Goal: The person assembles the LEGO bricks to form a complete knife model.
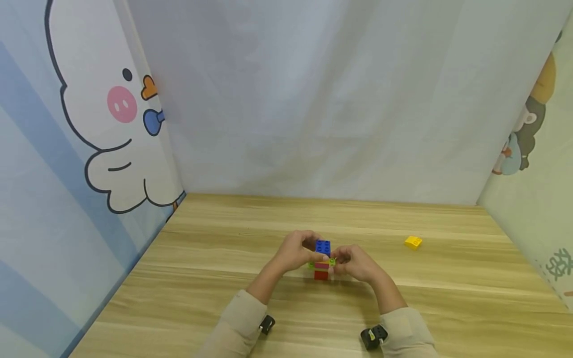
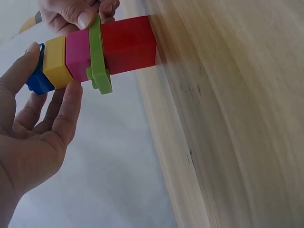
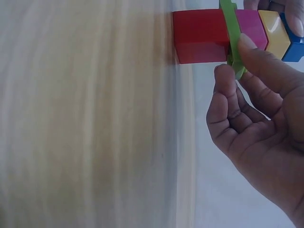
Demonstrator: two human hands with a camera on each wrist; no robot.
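A stack of toy building blocks stands upright on the wooden table, between the two hands. From the bottom up it has a red block [image 2: 129, 45], a flat green plate [image 2: 97, 52] jutting out at the sides, a magenta block [image 2: 78, 49], a yellow block [image 2: 55, 56] and a studded blue block [image 1: 323, 247]. My left hand [image 1: 293, 252] pinches the top of the stack, its thumb on the blue block and other fingers reaching the yellow one. Lower down, my right hand [image 1: 355, 263] pinches the green plate's end, its thumb also near the magenta block.
A loose yellow block [image 1: 413, 242] with a sloping side lies to the right of the stack, farther back on the wooden table [image 1: 215, 223]. A pale curtain [image 1: 313, 99] rises behind the table's back edge. Printed panels [image 1: 27, 189] flank both sides.
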